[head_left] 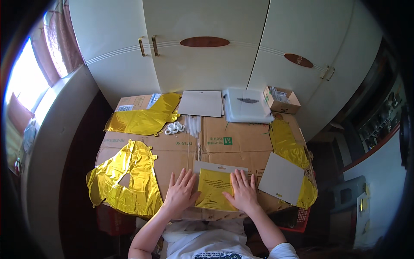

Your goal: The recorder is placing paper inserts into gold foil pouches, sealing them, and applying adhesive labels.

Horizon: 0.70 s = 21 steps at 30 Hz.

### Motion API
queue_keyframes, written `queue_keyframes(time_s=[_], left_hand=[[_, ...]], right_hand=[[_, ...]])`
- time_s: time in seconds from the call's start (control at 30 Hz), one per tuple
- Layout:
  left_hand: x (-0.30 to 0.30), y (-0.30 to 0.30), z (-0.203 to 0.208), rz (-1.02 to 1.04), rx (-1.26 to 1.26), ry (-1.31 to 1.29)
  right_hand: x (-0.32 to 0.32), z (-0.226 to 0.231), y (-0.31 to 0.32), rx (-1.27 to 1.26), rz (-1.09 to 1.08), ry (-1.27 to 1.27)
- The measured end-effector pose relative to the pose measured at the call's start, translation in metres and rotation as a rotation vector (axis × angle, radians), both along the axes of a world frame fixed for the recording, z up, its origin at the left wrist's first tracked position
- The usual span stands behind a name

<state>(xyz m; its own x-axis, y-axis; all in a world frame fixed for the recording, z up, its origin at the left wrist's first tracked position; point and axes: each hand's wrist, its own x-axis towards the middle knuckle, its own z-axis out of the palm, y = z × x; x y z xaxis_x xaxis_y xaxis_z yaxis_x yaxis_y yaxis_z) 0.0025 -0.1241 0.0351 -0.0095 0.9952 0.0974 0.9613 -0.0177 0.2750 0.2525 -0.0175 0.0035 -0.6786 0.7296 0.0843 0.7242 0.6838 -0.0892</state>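
A flat packet [215,186], with a folded gold foil piece showing through its clear front and a grey hang-tab card on top, lies on the cardboard near the front edge. My left hand [183,190] rests flat along the packet's left side, fingers spread. On its right side lies my right hand [242,191], likewise flat with the fingers apart. Left of my left hand is a flat gold foil balloon [129,181] shaped like a letter A. A grey card [282,178] lies to the right of my right hand, partly over more gold foil [288,140].
Farther back lie another gold foil balloon [144,115], white ribbon rolls [174,127], clear straws [192,126], grey cards [200,103], a stack of clear plastic bags [246,105] and a small open box [281,100]. Everything sits on flattened cardboard [241,134] before white cabinets [207,21].
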Motion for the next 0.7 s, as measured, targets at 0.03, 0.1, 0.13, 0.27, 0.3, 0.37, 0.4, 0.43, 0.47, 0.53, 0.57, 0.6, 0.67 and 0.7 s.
queue_keyframes(time_s=[0.03,0.1,0.13,0.27,0.3,0.37,0.4,0.43,0.47,0.53,0.57,0.6,0.67,0.7], left_hand=[[0.001,-0.002,0.0,-0.029,-0.011,0.021],[0.003,-0.005,0.001,-0.089,-0.034,0.063],[0.006,-0.006,-0.004,-0.097,-0.012,0.059],[0.014,-0.005,-0.016,-0.111,0.036,0.079],[0.016,-0.004,-0.015,-0.109,0.039,0.093],[0.014,-0.004,-0.013,-0.109,0.032,0.092],[0.013,-0.003,-0.012,-0.109,0.028,0.091],[0.008,-0.001,-0.009,-0.099,0.027,0.054],[0.003,0.003,-0.008,-0.09,0.025,0.017],[-0.01,0.016,-0.008,-0.037,0.14,0.057],[-0.022,0.025,-0.006,0.006,0.12,0.042],[-0.037,0.037,-0.001,0.049,0.1,0.026],[-0.068,0.066,-0.004,0.124,0.191,0.023],[-0.084,0.081,-0.012,0.166,0.299,0.039]], right_hand=[[0.006,0.0,0.004,-0.014,0.006,0.012],[0.016,0.0,0.013,-0.043,0.017,0.037],[0.02,-0.001,0.016,-0.043,0.024,0.039],[0.025,-0.003,0.016,-0.009,0.022,0.06],[0.024,-0.003,0.015,0.002,0.016,0.046],[0.024,-0.003,0.015,0.008,0.016,0.044],[0.024,-0.003,0.015,0.003,0.02,0.052],[0.023,-0.001,0.018,0.006,0.027,0.064],[0.023,-0.002,0.018,0.036,0.033,0.074],[0.025,-0.006,0.015,0.098,0.048,0.096],[0.022,0.003,0.012,0.059,0.115,0.134],[0.021,0.013,0.006,0.018,0.181,0.169],[0.018,0.025,-0.007,-0.021,0.323,0.206],[0.016,0.024,-0.012,-0.046,0.363,0.217]])
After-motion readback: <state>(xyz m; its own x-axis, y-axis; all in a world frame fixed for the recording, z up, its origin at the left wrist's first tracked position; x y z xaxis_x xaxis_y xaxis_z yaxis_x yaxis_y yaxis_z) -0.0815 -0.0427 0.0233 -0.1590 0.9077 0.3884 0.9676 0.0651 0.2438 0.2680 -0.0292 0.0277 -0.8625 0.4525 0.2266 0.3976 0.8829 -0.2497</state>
